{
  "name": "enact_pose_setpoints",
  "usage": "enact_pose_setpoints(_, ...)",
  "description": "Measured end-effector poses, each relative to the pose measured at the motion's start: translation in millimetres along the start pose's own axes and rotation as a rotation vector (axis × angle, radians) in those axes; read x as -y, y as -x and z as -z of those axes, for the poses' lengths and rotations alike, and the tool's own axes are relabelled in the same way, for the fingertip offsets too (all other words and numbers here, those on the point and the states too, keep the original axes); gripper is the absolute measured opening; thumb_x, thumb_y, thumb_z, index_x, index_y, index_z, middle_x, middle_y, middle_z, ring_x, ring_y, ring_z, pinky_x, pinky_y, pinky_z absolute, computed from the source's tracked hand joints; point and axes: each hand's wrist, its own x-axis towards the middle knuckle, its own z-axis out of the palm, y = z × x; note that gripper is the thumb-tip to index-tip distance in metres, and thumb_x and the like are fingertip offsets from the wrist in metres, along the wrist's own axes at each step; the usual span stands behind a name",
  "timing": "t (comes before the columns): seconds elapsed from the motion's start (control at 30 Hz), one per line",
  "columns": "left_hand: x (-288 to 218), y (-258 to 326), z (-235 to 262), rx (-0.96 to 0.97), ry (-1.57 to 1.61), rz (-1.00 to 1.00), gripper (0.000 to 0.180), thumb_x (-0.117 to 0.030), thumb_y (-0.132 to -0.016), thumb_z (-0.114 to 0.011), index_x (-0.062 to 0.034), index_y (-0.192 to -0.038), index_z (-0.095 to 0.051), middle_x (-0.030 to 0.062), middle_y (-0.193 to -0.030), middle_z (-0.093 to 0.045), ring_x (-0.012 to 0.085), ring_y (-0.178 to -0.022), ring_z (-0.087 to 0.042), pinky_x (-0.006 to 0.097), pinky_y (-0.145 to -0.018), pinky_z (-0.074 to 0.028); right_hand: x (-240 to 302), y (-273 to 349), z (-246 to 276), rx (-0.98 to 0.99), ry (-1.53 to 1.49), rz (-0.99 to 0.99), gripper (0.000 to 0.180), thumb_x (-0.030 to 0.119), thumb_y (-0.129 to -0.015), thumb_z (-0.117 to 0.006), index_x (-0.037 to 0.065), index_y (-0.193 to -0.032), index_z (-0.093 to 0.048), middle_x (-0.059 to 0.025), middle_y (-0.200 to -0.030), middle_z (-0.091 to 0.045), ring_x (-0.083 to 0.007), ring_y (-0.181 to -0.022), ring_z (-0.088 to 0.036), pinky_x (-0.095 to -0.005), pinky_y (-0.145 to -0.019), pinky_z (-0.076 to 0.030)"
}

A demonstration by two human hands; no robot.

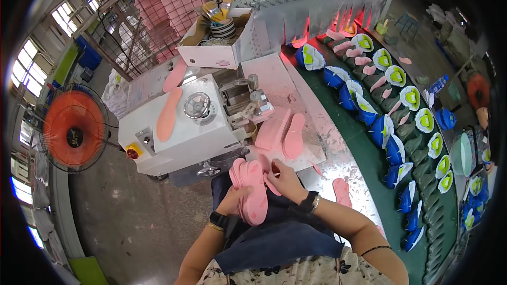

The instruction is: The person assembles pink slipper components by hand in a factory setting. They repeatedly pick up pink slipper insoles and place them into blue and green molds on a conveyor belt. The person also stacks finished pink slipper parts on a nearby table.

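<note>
Low in front of me, my left hand (231, 200) is closed around a stack of pink insoles (253, 200) held upright over my lap. Close by on the right, my right hand (287, 180) pinches a single pink insole (270, 183) beside the stack; its lower part is hidden behind the fingers. More pink insoles (272, 129) lie piled on the worktable just beyond my hands, with a separate insole (293, 137) on their right. A white bench machine (185, 132) with a silver dial stands ahead to the left, and a flat insole (169, 114) rests on its top.
A green conveyor belt (364, 150) at the right carries blue-and-white shoe uppers (381, 129) and several insoles, coming from a red-lit tunnel. A white box (211, 55) with brushes stands behind the machine. An orange fan (75, 129) is at the left. A loose insole (342, 192) lies near my right forearm.
</note>
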Motion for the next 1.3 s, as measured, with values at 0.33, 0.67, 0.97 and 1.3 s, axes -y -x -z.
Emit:
enact_pose_setpoints(0.33,17,31,18,0.049,0.04,0.115,0.053,-0.017,-0.091,-0.053,0.0006,-0.138,-0.037,0.0178,-0.132,-0.051,0.0294,-0.121,-0.052,0.044,-0.105,-0.04,-3,-155,53,-0.309,0.165,0.104,0.048,0.017,-0.081,-0.062,-0.002,-0.122,-0.046,-0.0222,-0.086,-0.065,-0.0362,-0.08,-0.065,-0.0443,-0.069,-0.05)
enact_pose_setpoints(0.67,41,51,23,-0.034,0.111,0.088,0.054,-0.018,-0.088,-0.053,0.0059,-0.134,-0.04,0.0189,-0.13,-0.053,0.0299,-0.122,-0.051,0.042,-0.106,-0.038,59,-109,101,-0.446,0.576,0.256,0.03,0.02,-0.082,-0.061,0.008,-0.108,-0.058,-0.0187,-0.095,-0.064,-0.0388,-0.087,-0.062,-0.0485,-0.073,-0.05)
enact_pose_setpoints(0.97,28,65,10,-0.16,0.096,-0.063,0.047,-0.018,-0.087,-0.054,0.0023,-0.128,-0.046,0.0178,-0.126,-0.056,0.0293,-0.118,-0.053,0.042,-0.101,-0.042,13,-182,53,-0.425,-0.096,-0.145,0.032,0.032,-0.081,-0.063,0.002,-0.091,-0.067,-0.0176,-0.082,-0.067,-0.0322,-0.08,-0.065,-0.0394,-0.073,-0.051)
enact_pose_setpoints(1.3,35,41,30,-0.143,-0.26,-0.014,0.05,-0.043,-0.086,-0.055,-0.0052,-0.118,-0.053,0.0121,-0.114,-0.06,0.0287,-0.104,-0.059,0.044,-0.086,-0.05,-17,-91,235,-0.875,-0.456,0.027,0.019,0.022,-0.092,-0.051,0.004,-0.093,-0.056,-0.0143,-0.066,-0.061,-0.0262,-0.056,-0.065,-0.0377,-0.051,-0.053)
